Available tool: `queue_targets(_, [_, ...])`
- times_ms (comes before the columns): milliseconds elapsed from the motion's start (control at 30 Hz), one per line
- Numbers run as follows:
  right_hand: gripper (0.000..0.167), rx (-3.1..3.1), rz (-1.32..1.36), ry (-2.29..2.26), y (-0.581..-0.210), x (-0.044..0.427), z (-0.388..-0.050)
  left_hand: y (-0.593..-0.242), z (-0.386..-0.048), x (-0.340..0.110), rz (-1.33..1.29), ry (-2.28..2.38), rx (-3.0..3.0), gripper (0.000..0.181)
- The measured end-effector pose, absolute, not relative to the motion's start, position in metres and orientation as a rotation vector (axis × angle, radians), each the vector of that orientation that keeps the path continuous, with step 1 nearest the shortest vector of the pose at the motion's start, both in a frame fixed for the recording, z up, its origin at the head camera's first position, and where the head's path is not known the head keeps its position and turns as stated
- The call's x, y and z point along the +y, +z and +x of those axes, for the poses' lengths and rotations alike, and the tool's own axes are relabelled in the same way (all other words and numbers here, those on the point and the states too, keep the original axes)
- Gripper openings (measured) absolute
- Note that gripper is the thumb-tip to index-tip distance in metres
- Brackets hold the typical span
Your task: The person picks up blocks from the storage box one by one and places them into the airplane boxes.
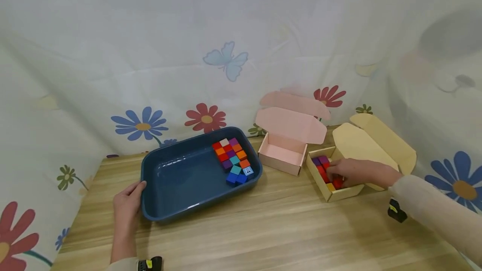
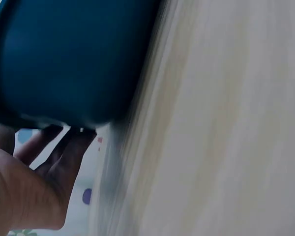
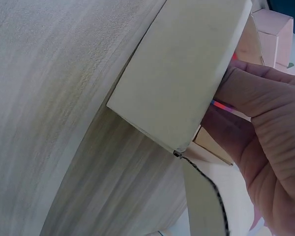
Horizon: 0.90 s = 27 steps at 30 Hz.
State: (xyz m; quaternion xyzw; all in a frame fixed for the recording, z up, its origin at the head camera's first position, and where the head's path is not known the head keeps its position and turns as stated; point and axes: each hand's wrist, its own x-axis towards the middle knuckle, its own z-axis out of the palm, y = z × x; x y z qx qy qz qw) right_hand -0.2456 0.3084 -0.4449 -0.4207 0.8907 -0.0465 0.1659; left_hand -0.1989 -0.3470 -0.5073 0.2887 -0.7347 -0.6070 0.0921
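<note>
Right hand: fingers bent down into the yellow box, tips among red cubes, touching or just beside them. Whether they pinch one, cannot tell; box wall hides the tips in the right wrist view. Beyond the fingers, toward the box's far end: purple cubes. Nearer the person than the fingertips: an orange-yellow cube.

Left hand: thumb on the rim, other fingers against the outer wall, pinching the near-hand end of the blue tray.

Outward, left of the right fingers: pink box, lid up, no cubes seen inside. Farther left, between both hands, the tray; its mixed-colour cubes bunch at the end away from the left fingers.

Progress, my reading: partway. Cubes split between tray and yellow box; if going box to tray, many placed, several left under the right fingers. Direction uncertain.
</note>
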Motion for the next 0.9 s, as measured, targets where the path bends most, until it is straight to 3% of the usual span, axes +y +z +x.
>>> queue_targets(133, [0.030,2.535,-1.232,-0.183,-0.444,0.310,-0.245,-0.508,-0.203,-0.344,0.857,-1.605,-2.239,0.049])
queue_targets(333, [0.024,2.564,-1.119,-0.166,-0.432,0.306,-0.248,-0.503,-0.204,-0.349,0.891,-1.885,-2.101,0.020])
queue_targets(567, [0.022,2.656,-1.314,-0.164,-0.399,0.267,-0.260,-0.496,-0.203,-0.352,0.884,-1.905,-2.177,0.055])
queue_targets(900, [0.018,2.523,-1.777,-0.080,-0.380,0.159,-0.281,-0.497,-0.204,-0.350,0.856,-1.954,-2.235,0.062])
